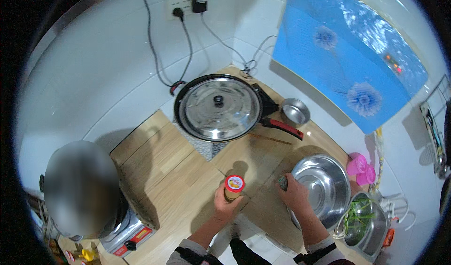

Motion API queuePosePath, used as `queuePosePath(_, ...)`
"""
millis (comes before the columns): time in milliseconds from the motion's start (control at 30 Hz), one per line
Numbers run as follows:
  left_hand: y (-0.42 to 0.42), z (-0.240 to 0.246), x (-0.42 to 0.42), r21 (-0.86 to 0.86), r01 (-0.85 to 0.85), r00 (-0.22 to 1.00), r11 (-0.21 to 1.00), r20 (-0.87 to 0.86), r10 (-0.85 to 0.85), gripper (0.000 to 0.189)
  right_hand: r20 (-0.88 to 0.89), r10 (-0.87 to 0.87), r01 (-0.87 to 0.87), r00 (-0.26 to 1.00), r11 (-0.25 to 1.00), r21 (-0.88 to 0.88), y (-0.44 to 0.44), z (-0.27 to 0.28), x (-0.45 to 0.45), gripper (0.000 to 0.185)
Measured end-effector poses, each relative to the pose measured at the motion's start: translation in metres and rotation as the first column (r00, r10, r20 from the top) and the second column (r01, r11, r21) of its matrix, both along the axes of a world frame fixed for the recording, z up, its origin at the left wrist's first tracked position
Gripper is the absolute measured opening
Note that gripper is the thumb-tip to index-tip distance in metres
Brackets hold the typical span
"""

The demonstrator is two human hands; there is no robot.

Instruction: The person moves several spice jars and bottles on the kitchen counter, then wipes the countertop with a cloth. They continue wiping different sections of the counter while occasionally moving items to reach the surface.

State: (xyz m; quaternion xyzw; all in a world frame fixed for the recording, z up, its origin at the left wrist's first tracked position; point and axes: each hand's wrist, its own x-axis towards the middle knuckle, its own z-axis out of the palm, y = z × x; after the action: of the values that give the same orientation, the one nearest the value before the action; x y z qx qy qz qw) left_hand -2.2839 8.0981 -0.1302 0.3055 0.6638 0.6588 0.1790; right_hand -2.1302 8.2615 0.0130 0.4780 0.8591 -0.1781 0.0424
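Note:
My left hand (225, 203) is wrapped around a small jar (233, 194) with a red lid (234, 183). The lid bears writing and a picture of yellow fruit, and the jar looks brownish. Against the near left side of a wide steel basin (319, 187), my right hand (295, 194) grips a small dark greenish-grey thing (283, 183). Most of that thing is hidden by the fingers, so I cannot tell what it is. The inside of the basin shows only bare shiny metal.
A lidded black pan (218, 109) with a red-and-black handle (283, 128) sits by the corner. Beyond it stands a small steel bowl (295, 111). Pink cups (360, 168) and a sink (377, 226) with greens (357, 215) lie right, a gas stove (128, 240) left.

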Motion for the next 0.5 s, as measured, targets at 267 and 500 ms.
queuePosePath(267,0.019,0.008,0.006,0.023,0.06,0.996,0.998,0.069,-0.062,0.066,0.346,0.193,-0.193,0.918,0.981,-0.035,-0.039,-0.002,0.078,0.056)
queuePosePath(500,0.03,0.016,0.006,0.045,0.14,0.981,0.989,0.131,-0.145,0.067,0.192,0.194,-0.208,0.962,0.977,0.051,-0.026,-0.018,0.082,0.041)
